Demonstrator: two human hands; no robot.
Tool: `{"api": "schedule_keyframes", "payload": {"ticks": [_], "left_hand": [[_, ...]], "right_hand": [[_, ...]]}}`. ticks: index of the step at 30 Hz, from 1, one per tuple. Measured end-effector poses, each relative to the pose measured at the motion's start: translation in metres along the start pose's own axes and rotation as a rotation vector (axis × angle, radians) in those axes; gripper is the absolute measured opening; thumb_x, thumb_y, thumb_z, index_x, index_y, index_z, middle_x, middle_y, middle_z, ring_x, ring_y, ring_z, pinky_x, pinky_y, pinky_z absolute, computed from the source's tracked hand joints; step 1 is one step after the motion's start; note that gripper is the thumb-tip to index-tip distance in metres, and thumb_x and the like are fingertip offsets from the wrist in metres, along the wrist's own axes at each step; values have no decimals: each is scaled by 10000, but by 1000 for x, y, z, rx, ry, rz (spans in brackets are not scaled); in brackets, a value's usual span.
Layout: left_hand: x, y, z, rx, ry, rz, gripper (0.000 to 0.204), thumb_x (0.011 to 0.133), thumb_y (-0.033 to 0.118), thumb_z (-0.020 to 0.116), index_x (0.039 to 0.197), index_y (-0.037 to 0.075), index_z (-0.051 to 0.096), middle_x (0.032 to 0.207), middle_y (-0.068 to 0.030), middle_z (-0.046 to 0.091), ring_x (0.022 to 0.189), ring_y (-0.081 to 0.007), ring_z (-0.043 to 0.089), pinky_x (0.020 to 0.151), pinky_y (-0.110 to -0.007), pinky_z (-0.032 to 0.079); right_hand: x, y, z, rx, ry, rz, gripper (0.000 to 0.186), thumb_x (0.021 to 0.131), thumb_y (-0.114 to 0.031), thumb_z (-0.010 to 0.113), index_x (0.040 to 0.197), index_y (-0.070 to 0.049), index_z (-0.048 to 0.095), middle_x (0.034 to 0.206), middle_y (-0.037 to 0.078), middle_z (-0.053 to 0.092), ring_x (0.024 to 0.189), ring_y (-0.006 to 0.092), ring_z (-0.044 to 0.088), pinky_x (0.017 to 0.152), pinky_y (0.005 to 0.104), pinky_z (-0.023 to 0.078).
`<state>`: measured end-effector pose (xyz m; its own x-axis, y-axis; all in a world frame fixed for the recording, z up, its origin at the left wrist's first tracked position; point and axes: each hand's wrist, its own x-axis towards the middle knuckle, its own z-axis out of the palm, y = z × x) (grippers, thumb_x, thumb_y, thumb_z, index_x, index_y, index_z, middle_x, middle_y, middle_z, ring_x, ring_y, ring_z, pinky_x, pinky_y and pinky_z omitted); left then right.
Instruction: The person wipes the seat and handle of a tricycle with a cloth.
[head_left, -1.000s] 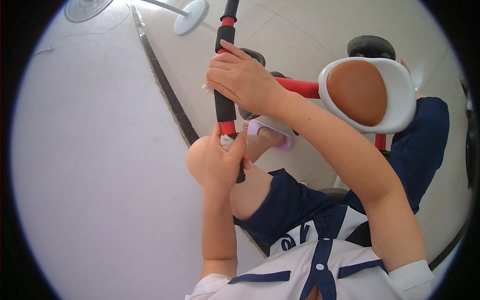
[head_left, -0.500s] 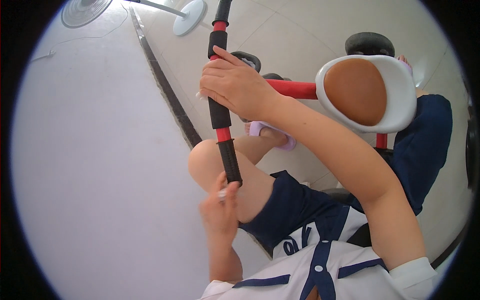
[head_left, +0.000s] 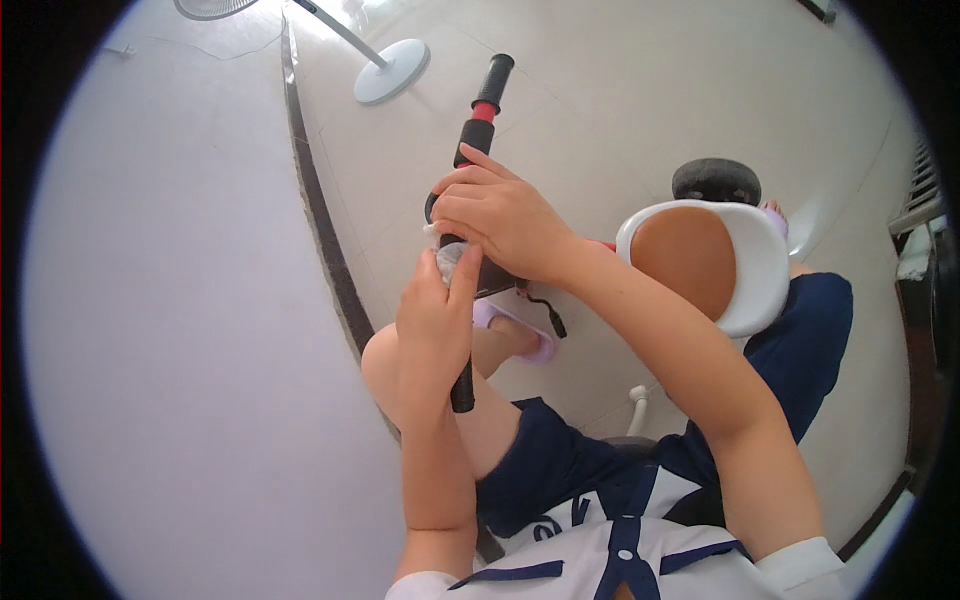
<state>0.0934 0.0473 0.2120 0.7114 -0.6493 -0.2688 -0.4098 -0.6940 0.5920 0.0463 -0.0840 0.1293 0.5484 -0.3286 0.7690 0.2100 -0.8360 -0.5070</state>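
A red handlebar with black foam sleeves and ridged black grips stretches in front of me, its near grip beside my left forearm. My right hand is wrapped over the middle of the bar, and a small white bit shows at its fingertips. Just below it, my left hand pinches a light grey-white wad of cloth against the bar. The bar belongs to a small ride-on with a white seat, which has a brown pad.
A black wheel lies beyond the seat. A dark cable with a plug hangs below my hands. To the left runs a pale wall or panel with a dark border. A white fan base stands on the tiled floor at the back.
My left hand has moved up from the near grip's end to the middle of the bar, close to my right hand. The handlebar has tilted and shifted; the view has moved too.
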Motion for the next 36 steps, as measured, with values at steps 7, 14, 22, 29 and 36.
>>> {"api": "schedule_keyframes", "payload": {"ticks": [7,14,22,29,36], "left_hand": [[13,-18,5,-78,44,230,391,887,359,619,852,-24,551,750,-242,637,733,-419,623,661,-447,476],[4,-30,8,-79,79,228,371,868,340,631,931,-16,549,801,-233,653,762,-422,635,677,-471,488],[3,-30,8,14,68,220,338,835,284,652,953,-10,533,785,-219,656,762,-421,638,690,-479,493],[-4,-27,1,-17,57,213,299,847,265,644,936,12,513,770,-196,668,750,-378,662,653,-450,493],[1,-28,6,-26,31,223,298,851,268,638,938,13,511,763,-190,669,739,-370,663,658,-447,492]], "right_hand": [[45,27,-27,-277,-88,-9,140,890,-180,619,810,-78,674,1186,56,659,1293,240,469,1137,432,305],[11,-21,-3,23,-120,72,162,902,-137,575,792,-63,667,1215,47,652,1374,379,344,1135,597,161],[32,19,-10,-156,13,66,189,929,-187,576,824,-66,676,1412,70,516,1414,383,279,1147,587,100],[80,57,-42,148,183,373,198,980,-143,500,988,-65,682,1107,80,703,1218,298,516,1109,426,285],[40,69,-21,7,89,231,194,983,-118,497,1097,-68,646,1283,140,607,1369,378,374,1111,439,314]]}}
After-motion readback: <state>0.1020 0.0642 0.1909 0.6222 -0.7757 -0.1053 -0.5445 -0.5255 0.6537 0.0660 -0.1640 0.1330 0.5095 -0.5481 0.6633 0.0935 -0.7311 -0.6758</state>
